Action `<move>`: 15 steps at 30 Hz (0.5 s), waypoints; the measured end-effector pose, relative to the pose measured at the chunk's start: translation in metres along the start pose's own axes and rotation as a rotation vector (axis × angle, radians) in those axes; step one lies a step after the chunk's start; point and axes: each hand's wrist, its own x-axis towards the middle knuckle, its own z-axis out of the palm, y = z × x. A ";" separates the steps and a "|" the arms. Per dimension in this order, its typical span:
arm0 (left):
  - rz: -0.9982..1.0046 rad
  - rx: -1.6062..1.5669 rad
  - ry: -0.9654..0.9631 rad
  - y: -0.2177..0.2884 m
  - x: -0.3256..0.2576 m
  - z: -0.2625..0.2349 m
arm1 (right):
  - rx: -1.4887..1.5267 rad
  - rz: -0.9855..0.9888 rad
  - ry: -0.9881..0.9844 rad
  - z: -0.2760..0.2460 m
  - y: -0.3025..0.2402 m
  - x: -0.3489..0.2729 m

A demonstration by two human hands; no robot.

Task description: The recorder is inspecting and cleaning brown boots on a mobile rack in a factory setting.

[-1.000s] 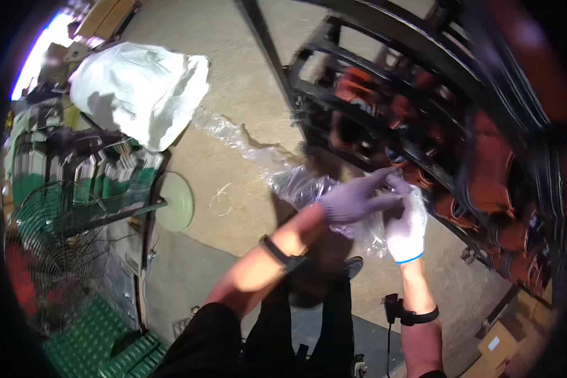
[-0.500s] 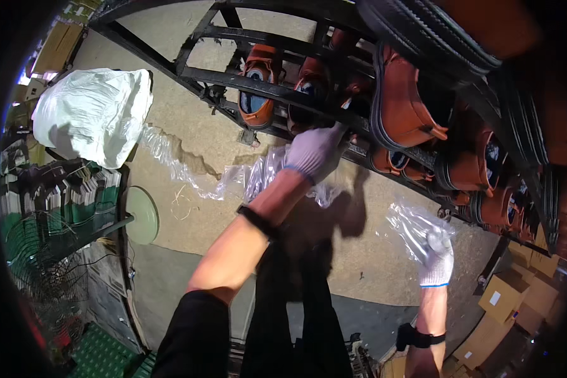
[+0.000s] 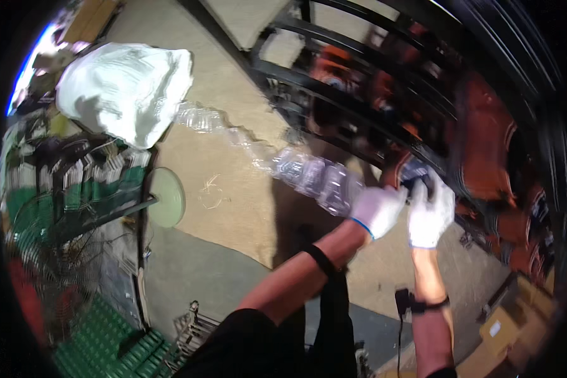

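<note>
Both my hands wear white knit gloves and are close together at the front of the shoe rack [image 3: 359, 57]. Between them is a brown shoe [image 3: 394, 171] with a dark, bluish opening, its near part covered by the gloves. My left hand [image 3: 379, 211] is closed on the near left side of this shoe. On its right, the fingers of my right hand [image 3: 431, 211] curl at the opening. Motion blur hides the exact finger contact. A crinkled strip of clear plastic bags [image 3: 309, 175] trails from beside my left hand across the floor.
A large white sack [image 3: 123, 88] lies at the far left, touching the plastic strip's end. Brown shoes [image 3: 485, 142] fill the black rack at right. A round pale green disc [image 3: 167, 196], a green slatted crate [image 3: 101, 343] and cardboard boxes [image 3: 516, 318] surround the floor.
My left hand has moved right and nearer, away from the rack's middle shoes. My right hand has moved up to the shoe; the clear bag it held no longer shows. The view has shifted.
</note>
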 end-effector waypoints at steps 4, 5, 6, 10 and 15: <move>0.014 -0.291 0.112 0.038 0.034 0.014 | -0.244 0.059 -0.706 0.029 0.099 0.033; 0.008 -0.316 0.082 0.051 0.051 0.016 | -0.316 0.089 -0.690 0.042 0.133 0.037; -0.029 -0.339 0.071 0.030 0.046 0.017 | -0.136 0.222 -0.676 0.047 0.094 0.036; -0.206 -0.596 -0.151 -0.008 0.064 -0.019 | 0.250 0.152 -0.233 -0.033 0.028 -0.017; -0.114 -1.083 -0.147 0.042 0.018 -0.029 | 0.439 0.349 -0.432 -0.089 0.066 -0.028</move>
